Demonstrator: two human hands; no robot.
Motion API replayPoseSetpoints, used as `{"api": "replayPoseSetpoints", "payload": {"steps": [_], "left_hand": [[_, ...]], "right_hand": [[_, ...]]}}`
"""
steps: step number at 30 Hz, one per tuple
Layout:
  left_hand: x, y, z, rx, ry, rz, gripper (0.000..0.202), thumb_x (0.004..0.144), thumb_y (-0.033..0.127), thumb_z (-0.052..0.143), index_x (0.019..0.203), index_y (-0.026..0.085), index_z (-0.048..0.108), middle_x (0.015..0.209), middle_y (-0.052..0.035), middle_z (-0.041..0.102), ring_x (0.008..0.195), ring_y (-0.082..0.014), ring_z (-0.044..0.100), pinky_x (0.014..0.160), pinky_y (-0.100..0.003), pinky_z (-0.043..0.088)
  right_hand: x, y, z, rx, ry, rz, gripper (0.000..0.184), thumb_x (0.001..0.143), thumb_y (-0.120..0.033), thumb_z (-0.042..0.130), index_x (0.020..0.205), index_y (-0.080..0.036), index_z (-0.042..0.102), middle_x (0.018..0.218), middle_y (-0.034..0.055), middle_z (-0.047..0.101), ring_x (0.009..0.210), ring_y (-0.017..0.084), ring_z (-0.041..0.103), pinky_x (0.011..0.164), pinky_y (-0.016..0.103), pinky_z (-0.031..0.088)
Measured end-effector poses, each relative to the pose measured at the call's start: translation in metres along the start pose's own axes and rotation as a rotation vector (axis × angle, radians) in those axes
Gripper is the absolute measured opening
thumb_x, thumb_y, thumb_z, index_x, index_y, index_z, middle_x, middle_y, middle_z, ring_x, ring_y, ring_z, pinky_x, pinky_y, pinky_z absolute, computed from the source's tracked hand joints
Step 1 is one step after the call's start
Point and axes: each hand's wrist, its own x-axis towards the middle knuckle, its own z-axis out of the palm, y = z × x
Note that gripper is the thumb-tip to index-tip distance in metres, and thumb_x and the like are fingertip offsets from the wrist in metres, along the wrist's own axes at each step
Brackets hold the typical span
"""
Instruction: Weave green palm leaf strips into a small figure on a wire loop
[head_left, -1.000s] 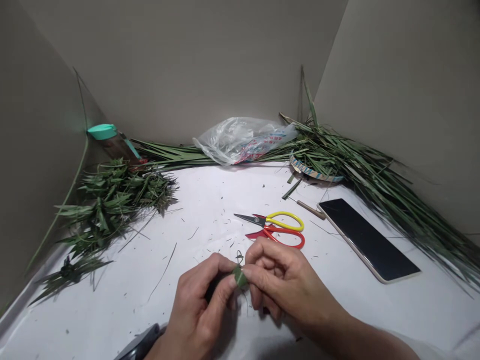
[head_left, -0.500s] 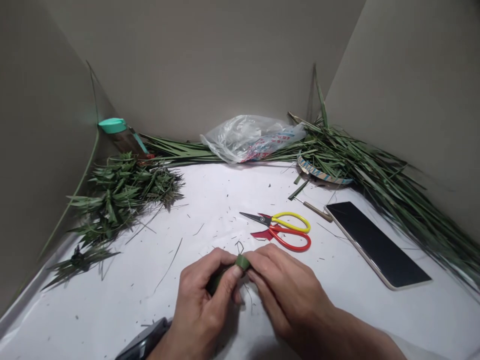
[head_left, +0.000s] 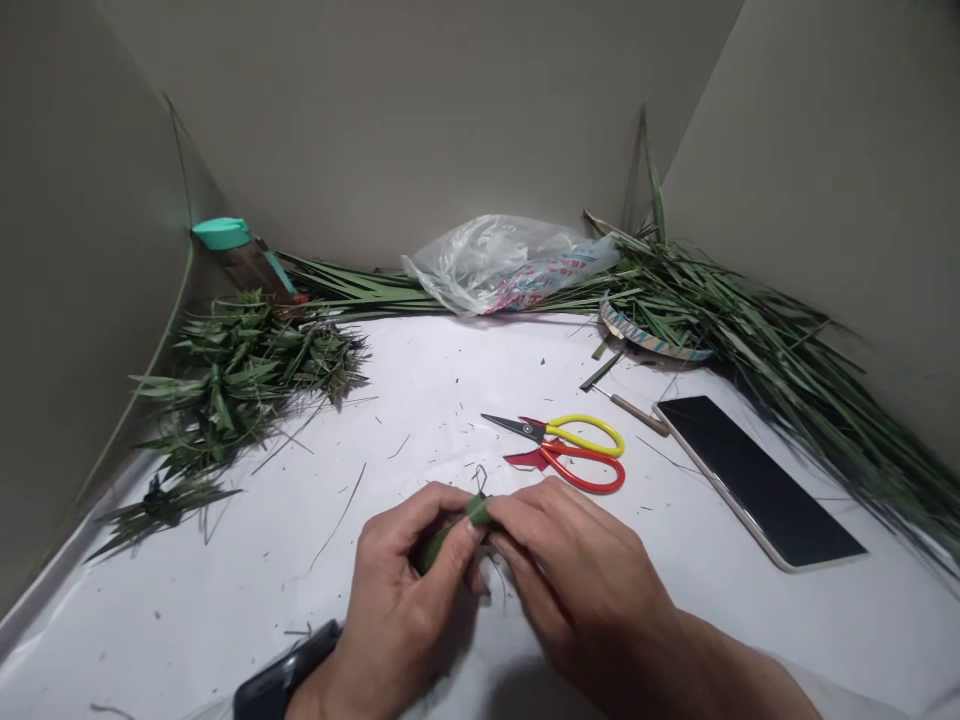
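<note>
Between my two hands is a green leaf strip [head_left: 478,508], bent into a small loop, with a thin dark looped end standing up just beyond it. My left hand [head_left: 412,575] is closed, thumb and forefinger pinching the strip, and more of the green leaf shows inside its curl. Closed around the other side of the strip is my right hand [head_left: 574,560], its fingertips meeting the left thumb; part of the leaf is hidden behind them. Scissors [head_left: 551,440] with one yellow and one red handle lie just beyond my right hand, over a red scrap.
A phone [head_left: 761,480] and an awl-like tool [head_left: 637,413] lie at right. Folded leaf pieces [head_left: 232,380] are heaped at left near a teal-lidded bottle [head_left: 247,260]. Long leaves [head_left: 765,330], a plastic bag [head_left: 502,260] and a tape ring [head_left: 652,343] line the back.
The leaf loop between my fingertips has turned and looks flatter, pressed closer to the left thumb. Both hands keep their grip. The whole view has shifted slightly.
</note>
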Motion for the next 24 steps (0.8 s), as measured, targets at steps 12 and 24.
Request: {"api": "replayPoseSetpoints", "payload": {"steps": [12, 24], "left_hand": [[-0.001, -0.003, 0.001, -0.103, -0.02, -0.021, 0.012, 0.093, 0.026, 0.06, 0.083, 0.021, 0.066, 0.057, 0.0049, 0.061, 0.051, -0.0092, 0.056, 0.051, -0.018, 0.044], [-0.002, -0.002, 0.001, 0.002, 0.008, 0.12, 0.013, 0.09, 0.019, 0.06, 0.079, 0.02, 0.067, 0.057, 0.0047, 0.062, 0.05, -0.0091, 0.057, 0.05, -0.017, 0.045]], "right_hand": [[-0.002, 0.009, -0.007, -0.051, -0.062, -0.018, 0.021, 0.093, -0.003, 0.044, 0.099, -0.016, 0.06, 0.079, 0.0027, 0.068, 0.068, 0.019, 0.057, 0.07, 0.034, 0.044], [0.008, -0.001, -0.008, 0.031, 0.061, -0.032, 0.016, 0.092, -0.006, 0.053, 0.081, -0.013, 0.062, 0.068, 0.0024, 0.064, 0.062, 0.016, 0.051, 0.062, 0.031, 0.041]]}}
